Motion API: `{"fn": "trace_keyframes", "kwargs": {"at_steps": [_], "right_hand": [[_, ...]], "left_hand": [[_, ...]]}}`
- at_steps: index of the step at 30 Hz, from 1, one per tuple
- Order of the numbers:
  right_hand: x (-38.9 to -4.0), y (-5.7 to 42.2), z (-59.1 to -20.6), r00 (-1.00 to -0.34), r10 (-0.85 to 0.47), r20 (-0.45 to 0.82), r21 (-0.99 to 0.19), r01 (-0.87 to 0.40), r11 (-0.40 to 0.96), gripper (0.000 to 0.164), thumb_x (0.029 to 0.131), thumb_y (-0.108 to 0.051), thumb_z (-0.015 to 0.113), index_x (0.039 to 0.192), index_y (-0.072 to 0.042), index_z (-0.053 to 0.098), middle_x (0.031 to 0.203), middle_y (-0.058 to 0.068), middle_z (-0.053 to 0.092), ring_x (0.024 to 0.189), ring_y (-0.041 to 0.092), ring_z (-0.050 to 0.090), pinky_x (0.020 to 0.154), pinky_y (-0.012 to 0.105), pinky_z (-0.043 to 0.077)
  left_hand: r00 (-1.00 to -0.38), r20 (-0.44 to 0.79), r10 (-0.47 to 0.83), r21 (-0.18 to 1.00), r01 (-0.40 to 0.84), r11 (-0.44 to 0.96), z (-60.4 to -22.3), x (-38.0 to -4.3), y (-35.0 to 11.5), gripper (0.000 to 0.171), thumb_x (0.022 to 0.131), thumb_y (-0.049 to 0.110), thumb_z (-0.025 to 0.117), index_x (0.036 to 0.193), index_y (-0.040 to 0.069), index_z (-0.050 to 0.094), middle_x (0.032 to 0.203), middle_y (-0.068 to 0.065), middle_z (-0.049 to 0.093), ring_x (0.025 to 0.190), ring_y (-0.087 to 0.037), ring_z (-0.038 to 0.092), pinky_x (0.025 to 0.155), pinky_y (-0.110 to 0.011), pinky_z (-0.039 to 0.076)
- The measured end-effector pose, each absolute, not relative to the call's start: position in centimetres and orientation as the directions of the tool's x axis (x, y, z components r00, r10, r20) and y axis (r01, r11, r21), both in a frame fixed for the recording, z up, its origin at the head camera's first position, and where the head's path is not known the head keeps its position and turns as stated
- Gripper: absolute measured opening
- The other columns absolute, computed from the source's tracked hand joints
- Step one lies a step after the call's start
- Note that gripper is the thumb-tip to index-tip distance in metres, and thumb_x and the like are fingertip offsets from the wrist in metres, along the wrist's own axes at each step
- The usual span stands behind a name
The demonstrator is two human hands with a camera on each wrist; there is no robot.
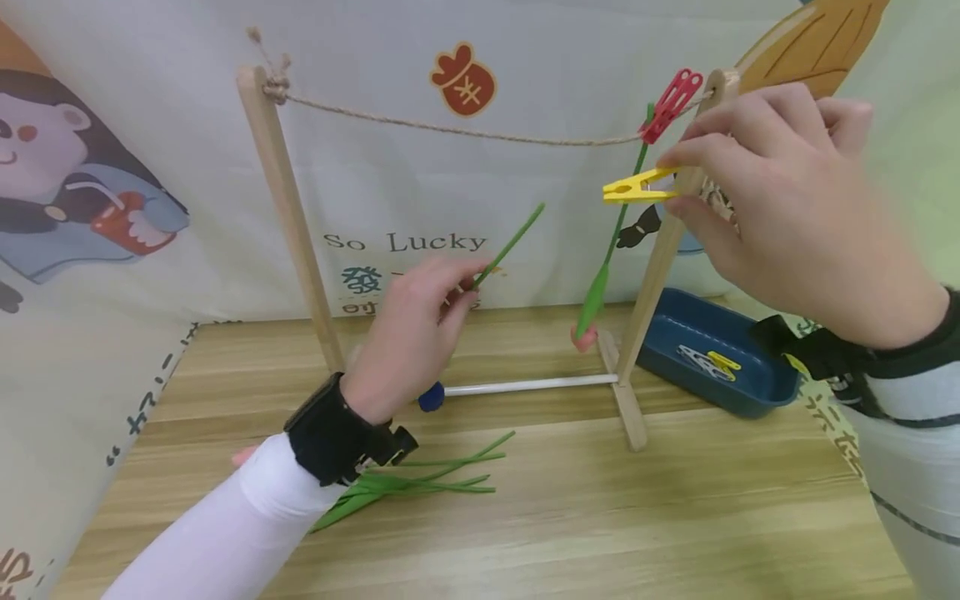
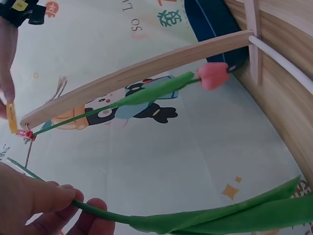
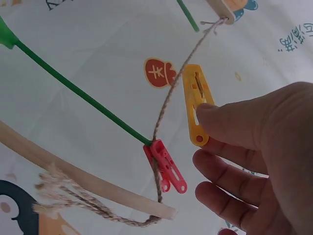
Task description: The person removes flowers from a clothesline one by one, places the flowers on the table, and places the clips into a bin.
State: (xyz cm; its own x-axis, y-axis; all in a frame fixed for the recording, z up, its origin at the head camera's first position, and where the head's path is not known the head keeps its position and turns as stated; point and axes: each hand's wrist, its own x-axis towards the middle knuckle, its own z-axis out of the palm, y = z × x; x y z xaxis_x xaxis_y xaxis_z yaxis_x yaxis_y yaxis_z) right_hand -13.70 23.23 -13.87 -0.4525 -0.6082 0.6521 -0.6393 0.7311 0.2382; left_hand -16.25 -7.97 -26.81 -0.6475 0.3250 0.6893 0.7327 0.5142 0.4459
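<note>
My left hand (image 1: 408, 329) pinches the green stem of an artificial tulip (image 2: 102, 211); its leaves show in the left wrist view, its bloom does not. Between thumb and fingers, my right hand (image 1: 802, 200) holds a yellow clothespin (image 1: 637, 187) just below and in front of the twine (image 1: 450, 129). Close by, a red clothespin (image 1: 671, 106) clips another tulip (image 1: 596, 296) to the twine near the right post. That tulip hangs with its pink bloom downward. More tulips (image 1: 420, 482) lie on the table under my left forearm, their blooms mostly hidden.
Two wooden posts (image 1: 288, 200) carry the twine, and a white rod (image 1: 532, 385) joins them low down. Right of the stand sits a blue tray (image 1: 675, 321) with yellow and white clothespins (image 1: 708, 364). A printed cloth (image 1: 375, 50) hangs behind the wooden table (image 1: 600, 517).
</note>
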Motion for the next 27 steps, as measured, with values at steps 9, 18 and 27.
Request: {"fn": "trace_keyframes", "kwargs": {"at_steps": [9, 18, 27], "right_hand": [[-13.5, 25.6, -18.8, -0.554, -0.534, 0.638, 0.114, -0.618, 0.778, 0.040, 0.082, 0.000, 0.086, 0.119, 0.003, 0.072, 0.116, 0.025, 0.065, 0.109, 0.049, 0.048, 0.085, 0.065, 0.021], [-14.3, 28.7, -23.9, -0.740, -0.427, 0.520, -0.005, -0.503, 0.865, 0.036, 0.085, -0.011, 0.087, 0.117, -0.001, 0.073, 0.116, 0.023, 0.069, 0.107, 0.044, 0.051, 0.082, 0.064, 0.025], [-15.3, 32.1, -28.8, -0.858, -0.303, 0.414, -0.117, -0.380, 0.917, 0.033, 0.089, -0.014, 0.085, 0.116, 0.001, 0.073, 0.115, 0.022, 0.068, 0.106, 0.043, 0.051, 0.076, 0.058, 0.020]], "left_hand": [[-0.638, 0.677, 0.367, 0.335, 0.711, 0.618, -28.2, -13.9, -10.4, 0.033, 0.100, -0.006, 0.068, 0.131, 0.004, 0.075, 0.103, -0.007, 0.070, 0.085, -0.020, 0.060, 0.074, -0.034, 0.054], [-0.618, 0.668, 0.415, 0.231, 0.702, 0.673, -30.6, -11.6, -12.9, 0.037, 0.093, -0.013, 0.074, 0.126, 0.004, 0.076, 0.099, -0.006, 0.069, 0.090, -0.023, 0.065, 0.073, -0.036, 0.057], [-0.689, 0.597, 0.412, 0.196, 0.623, 0.757, -33.9, -10.0, -15.1, 0.037, 0.089, -0.010, 0.080, 0.121, 0.008, 0.079, 0.096, -0.003, 0.067, 0.083, -0.019, 0.059, 0.062, -0.033, 0.053]]}}
